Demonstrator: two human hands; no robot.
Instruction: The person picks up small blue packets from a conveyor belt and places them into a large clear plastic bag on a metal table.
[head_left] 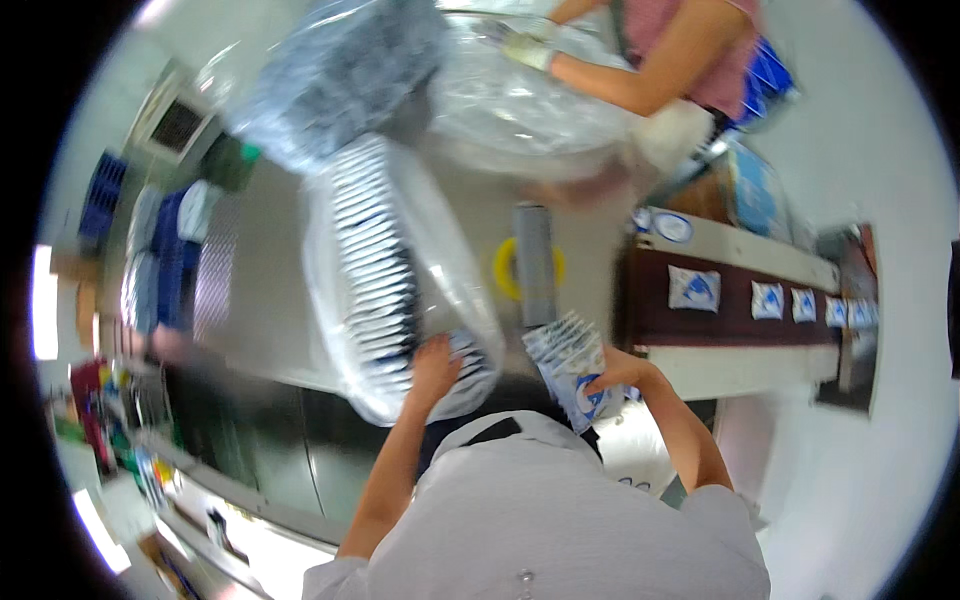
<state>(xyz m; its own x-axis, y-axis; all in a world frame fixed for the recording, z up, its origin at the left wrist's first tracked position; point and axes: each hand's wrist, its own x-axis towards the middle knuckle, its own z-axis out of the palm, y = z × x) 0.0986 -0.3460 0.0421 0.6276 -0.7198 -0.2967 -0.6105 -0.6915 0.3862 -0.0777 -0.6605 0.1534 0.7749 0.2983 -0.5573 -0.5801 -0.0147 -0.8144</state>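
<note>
A long clear plastic bag (440, 235) lies on the metal table, holding a curved row of small white-and-blue packets (368, 240) stood on edge. My left hand (436, 372) is at the bag's near end, its fingers bent onto several packets there; its fingertips are partly hidden. To the right, past the table's front edge, my right hand (618, 370) is closed around a fanned stack of the same kind of packets (568, 362). A grey bar-shaped object (536, 262) and a yellow ring (504, 270), partly covered by it, lie just beyond that stack.
A conveyor (740, 262) with a dark belt carries single packets (694, 289) on the right. At the far side, a co-worker's gloved hand (530, 48) touches a large clear bag (530, 105). A bulky bag of bluish-grey packets (335, 85) sits at the far left of the table (265, 290).
</note>
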